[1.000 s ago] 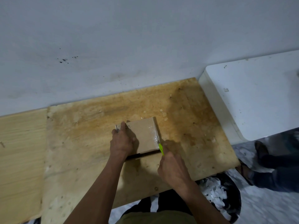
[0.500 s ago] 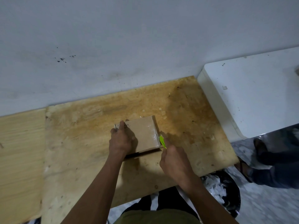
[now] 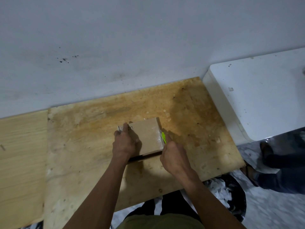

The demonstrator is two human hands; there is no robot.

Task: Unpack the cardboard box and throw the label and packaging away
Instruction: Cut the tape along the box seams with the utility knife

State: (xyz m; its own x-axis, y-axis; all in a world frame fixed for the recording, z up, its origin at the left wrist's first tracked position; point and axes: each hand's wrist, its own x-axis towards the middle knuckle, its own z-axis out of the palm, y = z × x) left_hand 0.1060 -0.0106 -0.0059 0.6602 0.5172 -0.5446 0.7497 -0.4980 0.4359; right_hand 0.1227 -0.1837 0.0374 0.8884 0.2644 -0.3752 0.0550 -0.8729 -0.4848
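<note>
Plywood board point(image 3: 92, 146) bearing the cardboard box point(image 3: 148, 134), directly ahead of both hands. The left hand point(image 3: 124, 144) presses on its top, fingers extended; the right hand point(image 3: 173, 156) grips a green cutter point(image 3: 163, 137) against the box's taped right edge, which runs away from the person.

A makeshift work corner in a plain room, more workshop than home: a stained, rough plywood tabletop point(image 3: 85, 146) butts against a scuffed white wall point(image 3: 148, 47), a white cabinet top point(image 3: 264, 100) stands beside it, and a black bag point(image 3: 237, 210) of torn paper scraps sits on the marbled floor point(image 3: 272, 215)
</note>
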